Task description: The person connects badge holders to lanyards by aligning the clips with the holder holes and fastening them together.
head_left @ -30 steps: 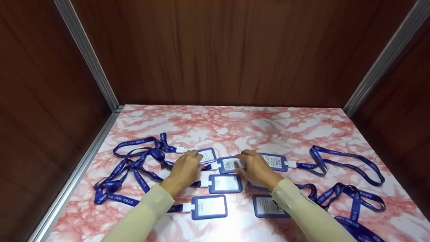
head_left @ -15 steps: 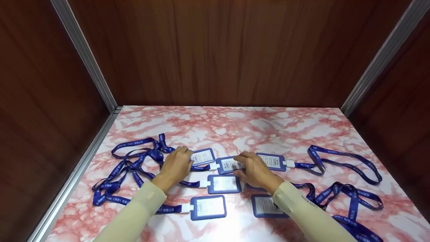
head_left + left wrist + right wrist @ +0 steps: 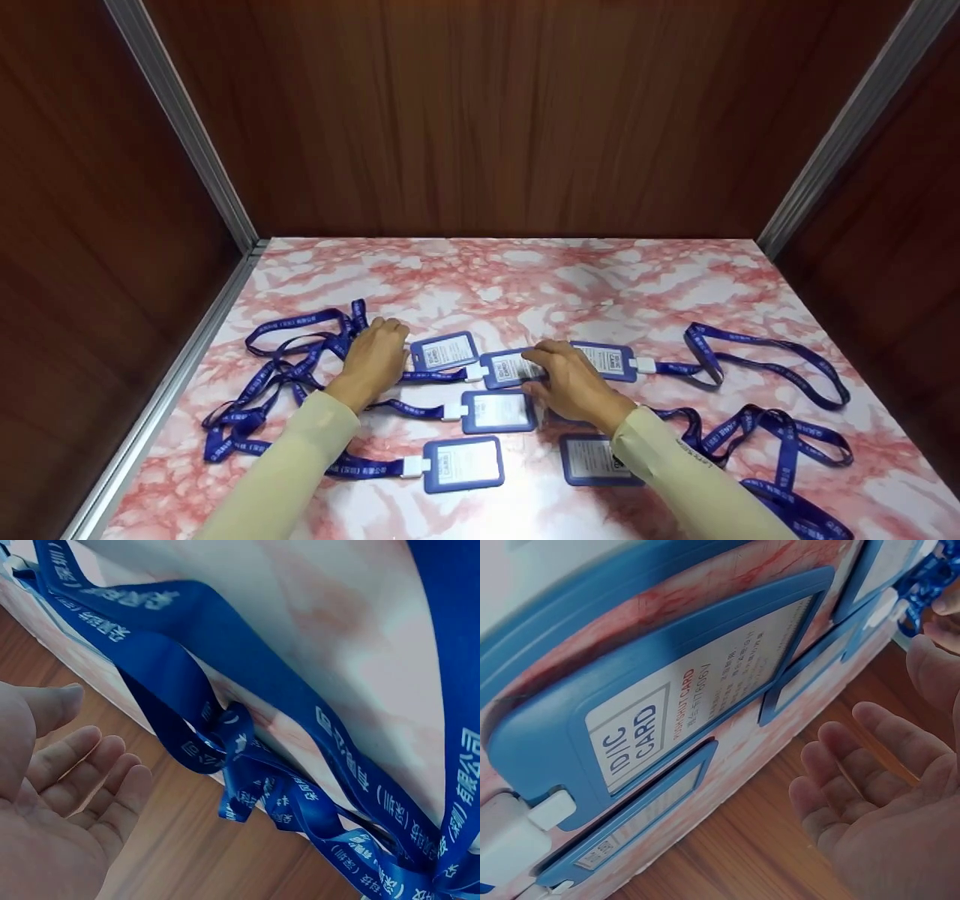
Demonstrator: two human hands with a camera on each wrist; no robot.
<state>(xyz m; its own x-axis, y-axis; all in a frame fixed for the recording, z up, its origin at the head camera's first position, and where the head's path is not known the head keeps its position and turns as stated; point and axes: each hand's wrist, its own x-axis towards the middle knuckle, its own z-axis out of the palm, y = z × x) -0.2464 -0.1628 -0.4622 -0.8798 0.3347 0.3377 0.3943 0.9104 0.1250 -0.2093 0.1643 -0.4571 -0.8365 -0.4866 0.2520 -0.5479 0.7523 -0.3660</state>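
In the head view my left hand [image 3: 373,356] is over the blue lanyard straps [image 3: 289,349], just left of the far-left badge holder [image 3: 445,352]. The left wrist view shows its fingers [image 3: 112,799] relaxed beside a printed lanyard [image 3: 217,630], with nothing in them. My right hand [image 3: 576,381] lies over the middle badge holder [image 3: 510,369], its fingertips at the card window, and partly covers another badge holder [image 3: 611,361] at its right. Seen from the right wrist, this hand [image 3: 885,810] has loosely bent fingers and holds nothing; a blue holder [image 3: 697,682] marked ID/IC CARD is close by.
More badge holders lie in the left column, one at mid-row [image 3: 499,412] and one in front [image 3: 465,465]. Another holder [image 3: 596,459] is under the right forearm. Lanyards [image 3: 772,367] loop across the right side. Wooden panels [image 3: 480,120] enclose the marbled table [image 3: 525,277].
My left hand has moved left, off the far-left badge holder and over the lanyards, so more of that holder shows. The right hand has stayed nearly in place.
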